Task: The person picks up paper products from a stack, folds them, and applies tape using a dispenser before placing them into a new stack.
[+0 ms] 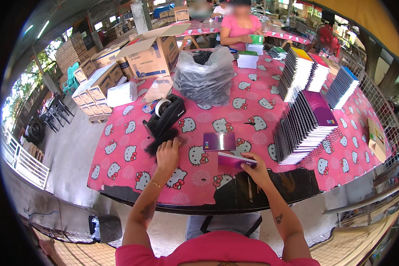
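My right hand grips a small purple notebook by its right end, just above the table near the front edge. Behind it, another purple notebook lies flat with a bright glare on its cover. My left hand has its fingers curled into a small heap of black plastic binding coils; the fingertips are partly lost among them. Right behind that heap stands a black tape dispenser with a roll of tape. A tall stack of purple coil-bound notebooks rises to the right of my right hand.
A clear plastic bag of black coils stands at the back middle. Open cardboard boxes are at the back left. More notebook stacks stand at the far right. Across the pink-covered table, a person handles green notebooks.
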`<state>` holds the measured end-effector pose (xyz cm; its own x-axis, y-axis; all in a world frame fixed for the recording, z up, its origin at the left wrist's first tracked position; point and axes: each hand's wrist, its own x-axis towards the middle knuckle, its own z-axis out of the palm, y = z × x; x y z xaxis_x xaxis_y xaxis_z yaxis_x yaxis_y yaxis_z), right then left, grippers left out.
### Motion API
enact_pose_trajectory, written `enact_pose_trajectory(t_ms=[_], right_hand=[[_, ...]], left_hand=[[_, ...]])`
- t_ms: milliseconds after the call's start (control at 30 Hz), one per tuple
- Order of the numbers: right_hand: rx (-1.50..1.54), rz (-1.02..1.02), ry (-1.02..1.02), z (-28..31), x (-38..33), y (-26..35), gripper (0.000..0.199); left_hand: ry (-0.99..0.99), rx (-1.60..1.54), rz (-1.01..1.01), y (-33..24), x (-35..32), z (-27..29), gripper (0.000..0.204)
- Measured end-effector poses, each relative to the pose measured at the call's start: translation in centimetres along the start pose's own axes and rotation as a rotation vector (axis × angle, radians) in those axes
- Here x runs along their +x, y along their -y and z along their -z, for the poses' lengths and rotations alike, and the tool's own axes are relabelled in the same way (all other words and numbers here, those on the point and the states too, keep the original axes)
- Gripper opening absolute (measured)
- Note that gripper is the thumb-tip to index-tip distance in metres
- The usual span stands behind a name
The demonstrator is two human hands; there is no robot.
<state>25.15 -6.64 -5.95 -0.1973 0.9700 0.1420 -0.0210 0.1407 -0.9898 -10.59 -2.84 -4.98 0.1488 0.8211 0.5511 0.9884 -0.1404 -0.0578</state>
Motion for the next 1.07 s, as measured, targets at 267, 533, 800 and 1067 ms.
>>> enact_pose_trajectory(t_ms=[267, 533, 800, 1067], right_hand=[[-0.031, -0.014, 0.034, 0.6, 0.0, -1.5, 0.031], [-0.069, 0.037, 0.086, 0.3, 0.1, -0.7, 0.032], [-0.050, 0.008, 0.082, 0.2, 0.2, -0.9, 0.031], [-0.047, -0.020, 0.095, 0.6, 0.0, -1.2, 0.034]], left_hand=[[0.080, -0.915, 0.076, -8.4, 0.2, 5.5, 0.019], [0.008, -1.004, -0.012, -10.5, 0.0, 5.4, 0.014], [0.085, -0.918, -0.010, -9.5, 0.9, 3.8, 0.013], [0.333, -1.175, -0.015, -7.9, 2.7, 3.2, 0.014]])
